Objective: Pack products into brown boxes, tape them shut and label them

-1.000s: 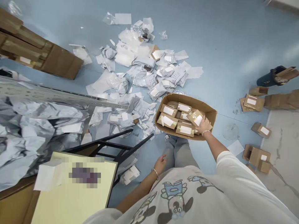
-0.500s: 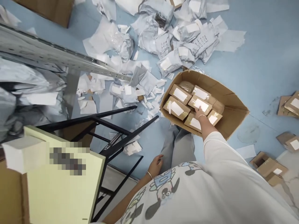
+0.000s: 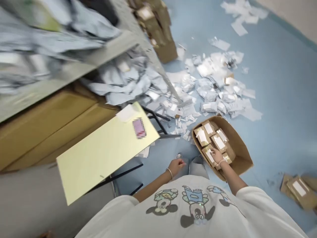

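Observation:
My right hand [image 3: 217, 156], with a bracelet at the wrist, is inside a large open cardboard carton [image 3: 241, 168]. Its fingers are closed at the edge of a small cardboard box [image 3: 207, 152] with a white label; the fingers partly cover that label. Several more small labelled boxes, one with a big white label [image 3: 219, 142], lie around it in the carton. My left hand [image 3: 176, 166] hangs over my legs, left of the carton. Its fingers are curled together, and nothing shows in them.
At left stands a pale yellow table [image 3: 99, 152] on black legs, with a blurred-out item on top. A shelf rail [image 3: 158, 62] and grey-white mailer bags [image 3: 133, 81] are behind it. Torn packaging [image 3: 213, 96] covers the floor ahead; brown boxes [image 3: 300, 190] lie at right.
The view has swung left and widened, showing more of the table and shelf. My right hand has gone from the middle box to the one nearer me. My left hand has risen slightly.

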`<control>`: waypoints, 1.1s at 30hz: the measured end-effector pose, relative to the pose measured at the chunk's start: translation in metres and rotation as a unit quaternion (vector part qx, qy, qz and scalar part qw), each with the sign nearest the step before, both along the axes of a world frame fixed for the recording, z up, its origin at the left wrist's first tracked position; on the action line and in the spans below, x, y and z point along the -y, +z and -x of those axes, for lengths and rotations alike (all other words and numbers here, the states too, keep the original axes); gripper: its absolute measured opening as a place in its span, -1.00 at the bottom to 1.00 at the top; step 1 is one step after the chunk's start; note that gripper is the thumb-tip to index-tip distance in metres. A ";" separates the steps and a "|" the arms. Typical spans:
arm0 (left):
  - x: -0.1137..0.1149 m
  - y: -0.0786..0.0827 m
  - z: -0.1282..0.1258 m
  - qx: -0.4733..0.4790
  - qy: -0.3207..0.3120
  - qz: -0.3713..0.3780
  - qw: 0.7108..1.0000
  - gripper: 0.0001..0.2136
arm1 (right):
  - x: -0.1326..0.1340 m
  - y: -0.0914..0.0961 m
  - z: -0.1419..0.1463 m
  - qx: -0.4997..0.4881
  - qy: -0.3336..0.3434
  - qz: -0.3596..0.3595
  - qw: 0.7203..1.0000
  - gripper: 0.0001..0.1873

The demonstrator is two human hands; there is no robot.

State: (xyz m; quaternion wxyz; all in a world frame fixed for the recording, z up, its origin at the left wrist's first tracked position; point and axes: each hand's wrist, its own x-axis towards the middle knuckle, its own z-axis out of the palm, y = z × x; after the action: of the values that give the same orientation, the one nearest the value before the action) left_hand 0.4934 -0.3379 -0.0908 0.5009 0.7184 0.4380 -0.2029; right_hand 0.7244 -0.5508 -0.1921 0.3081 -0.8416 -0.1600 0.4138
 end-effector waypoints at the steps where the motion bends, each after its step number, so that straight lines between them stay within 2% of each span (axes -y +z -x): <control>1: -0.008 0.016 0.002 0.019 0.017 -0.020 0.999 -0.81 | -0.009 0.016 -0.002 0.000 0.008 -0.017 1.000 -0.67; 4: -0.037 0.060 0.026 0.062 0.107 -0.078 0.989 -0.79 | -0.042 0.061 -0.005 0.002 0.042 -0.073 0.996 -0.69; 6: -0.055 0.083 0.060 0.072 0.173 -0.112 0.976 -0.77 | -0.067 0.087 -0.002 0.018 0.063 -0.104 0.992 -0.70; 10: -0.069 0.110 0.159 0.069 0.285 -0.177 0.940 -0.72 | -0.123 0.128 0.025 0.054 0.117 -0.143 0.981 -0.70; 13: -0.054 0.117 0.246 0.073 0.388 -0.201 0.896 -0.75 | -0.170 0.151 0.074 0.074 0.196 -0.170 0.963 -0.68; 16: -0.024 0.119 0.334 0.066 0.486 -0.211 0.846 -0.78 | -0.221 0.166 0.153 0.080 0.291 -0.190 0.934 -0.68; 19: 0.013 0.119 0.419 0.049 0.562 -0.226 0.794 -0.79 | -0.268 0.174 0.258 0.056 0.385 -0.206 0.898 -0.69; 21: 0.038 0.118 0.475 0.047 0.606 -0.239 0.757 -0.80 | -0.295 0.178 0.335 0.025 0.452 -0.222 0.864 -0.68; 24: 0.076 0.117 0.547 0.062 0.678 -0.257 0.686 -0.78 | -0.324 0.184 0.448 -0.015 0.558 -0.236 0.796 -0.68; 26: 0.097 0.117 0.584 0.077 0.728 -0.260 0.630 -0.75 | -0.334 0.189 0.515 -0.027 0.611 -0.236 0.755 -0.68; 29: 0.120 0.119 0.623 0.102 0.780 -0.253 0.563 -0.75 | -0.337 0.196 0.594 -0.049 0.658 -0.231 0.715 -0.67; 33: 0.132 0.123 0.653 0.112 0.811 -0.248 0.517 -0.82 | -0.333 0.206 0.664 -0.100 0.705 -0.213 0.669 -0.64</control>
State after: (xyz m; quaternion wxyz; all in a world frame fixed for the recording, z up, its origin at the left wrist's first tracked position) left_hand -0.1596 -0.4702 0.0324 0.2947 0.1631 0.8038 0.4904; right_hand 0.0600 -0.2180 0.0141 0.1099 -0.3432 -0.7578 0.5439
